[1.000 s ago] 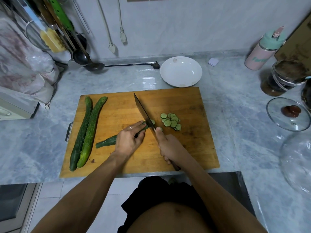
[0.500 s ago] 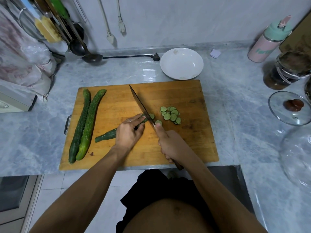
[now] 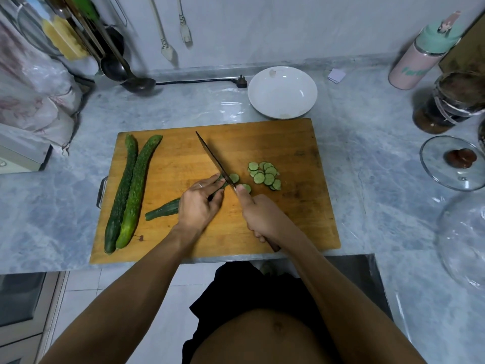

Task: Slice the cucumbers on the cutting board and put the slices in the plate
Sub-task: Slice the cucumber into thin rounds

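A wooden cutting board (image 3: 294, 143) lies on the grey counter. My left hand (image 3: 200, 203) holds down a part-cut cucumber (image 3: 164, 212), whose tail sticks out to the left. My right hand (image 3: 262, 218) grips a knife (image 3: 214, 160) by its handle, the blade set against the cucumber's cut end at my left fingertips. A pile of several slices (image 3: 265, 175) lies right of the blade, and two loose slices sit beside it. Two whole cucumbers (image 3: 128, 190) lie along the board's left side. A white plate (image 3: 282, 92) stands behind the board.
A glass lid (image 3: 452, 164) and a dark jar (image 3: 446, 103) stand at the right, a pink and green bottle (image 3: 422, 52) behind them. Ladles (image 3: 123, 67) hang at the back left, and a black plug and cord (image 3: 241, 81) lie near the plate.
The knife has kept chopping at the cucumber's cut end and one more loose slice lies by the blade. My head has shifted, so the board sits higher in view.
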Demonstrator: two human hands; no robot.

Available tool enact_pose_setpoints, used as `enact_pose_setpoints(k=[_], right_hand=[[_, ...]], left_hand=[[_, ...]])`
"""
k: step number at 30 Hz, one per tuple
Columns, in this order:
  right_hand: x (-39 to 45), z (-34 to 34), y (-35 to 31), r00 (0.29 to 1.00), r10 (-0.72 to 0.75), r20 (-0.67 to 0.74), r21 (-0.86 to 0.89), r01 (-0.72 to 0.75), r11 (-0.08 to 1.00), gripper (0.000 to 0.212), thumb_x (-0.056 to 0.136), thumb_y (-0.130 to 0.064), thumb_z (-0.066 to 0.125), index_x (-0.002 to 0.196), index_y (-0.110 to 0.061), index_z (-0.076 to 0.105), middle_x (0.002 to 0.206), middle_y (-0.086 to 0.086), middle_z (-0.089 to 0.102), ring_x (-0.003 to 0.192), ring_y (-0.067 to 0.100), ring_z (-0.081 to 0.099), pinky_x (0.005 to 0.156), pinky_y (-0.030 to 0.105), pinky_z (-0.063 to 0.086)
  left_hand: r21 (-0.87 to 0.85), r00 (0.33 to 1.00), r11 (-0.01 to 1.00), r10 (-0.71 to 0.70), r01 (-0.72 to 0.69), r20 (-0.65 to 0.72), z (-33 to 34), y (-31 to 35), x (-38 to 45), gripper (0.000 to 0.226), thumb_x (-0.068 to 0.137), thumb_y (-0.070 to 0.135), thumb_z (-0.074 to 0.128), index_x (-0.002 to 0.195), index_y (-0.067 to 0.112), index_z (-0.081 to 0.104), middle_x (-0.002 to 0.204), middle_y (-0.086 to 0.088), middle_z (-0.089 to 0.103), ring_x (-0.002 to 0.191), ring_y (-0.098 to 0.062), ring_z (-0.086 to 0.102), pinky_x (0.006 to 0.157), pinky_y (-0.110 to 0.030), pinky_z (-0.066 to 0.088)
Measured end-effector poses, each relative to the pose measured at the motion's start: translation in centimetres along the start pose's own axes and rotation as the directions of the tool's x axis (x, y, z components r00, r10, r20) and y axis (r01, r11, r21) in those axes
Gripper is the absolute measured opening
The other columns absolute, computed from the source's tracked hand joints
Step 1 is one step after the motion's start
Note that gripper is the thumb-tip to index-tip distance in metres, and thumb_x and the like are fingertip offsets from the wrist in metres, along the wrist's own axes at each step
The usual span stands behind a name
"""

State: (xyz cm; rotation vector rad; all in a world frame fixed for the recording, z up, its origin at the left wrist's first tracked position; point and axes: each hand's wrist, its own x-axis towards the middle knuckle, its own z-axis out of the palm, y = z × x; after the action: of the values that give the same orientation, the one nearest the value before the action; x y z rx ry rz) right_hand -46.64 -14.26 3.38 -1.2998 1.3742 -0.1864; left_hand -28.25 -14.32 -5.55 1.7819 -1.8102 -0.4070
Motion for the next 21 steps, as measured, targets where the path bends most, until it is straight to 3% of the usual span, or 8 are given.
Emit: enact_pose_setpoints(k=[6,14,21], right_hand=[[0.6,0.5,0.4,1.0,0.019,-0.018,-0.031,-0.02,0.999,0.076,0.097,-0.069,0.018,0.058,-0.011,0.048,0.053,0.009,0.049,0.05,0.027,0.053,0.047,0.03,0.045],[-0.1,-0.9,0.7,0.998,0.055,0.026,0.135,-0.058,0.989,0.069,0.095,-0.073,0.022,0.077,-0.012,0.049,0.057,0.004,0.043,0.04,0.015,0.04,0.041,0.023,0.034],[-1.4,-1.1,0.8,0.999,0.015,0.052,0.086,-0.019,0.996,0.07,0.097,-0.07,0.022,0.074,-0.011,0.052,0.058,0.006,0.047,0.041,0.015,0.043,0.042,0.023,0.038]], left_hand=[[-0.024,1.0,1.0,-0.005,0.005,0.001,-0.3,0.2,0.2,0.03,0.087,0.012,0.073,0.117,0.014,0.074,0.125,-0.003,0.068,0.115,-0.015,0.064,0.102,-0.027,0.048],[-0.074,1.0,0.997,-0.01,0.011,0.016,-1.1,0.6,0.6,0.03,0.084,0.008,0.076,0.114,0.009,0.074,0.123,-0.005,0.069,0.114,-0.011,0.064,0.105,-0.025,0.046],[-0.095,0.999,0.995,-0.036,0.038,0.015,-1.1,0.7,0.6,0.029,0.085,0.009,0.075,0.114,0.008,0.074,0.124,-0.006,0.068,0.115,-0.009,0.063,0.106,-0.028,0.046]])
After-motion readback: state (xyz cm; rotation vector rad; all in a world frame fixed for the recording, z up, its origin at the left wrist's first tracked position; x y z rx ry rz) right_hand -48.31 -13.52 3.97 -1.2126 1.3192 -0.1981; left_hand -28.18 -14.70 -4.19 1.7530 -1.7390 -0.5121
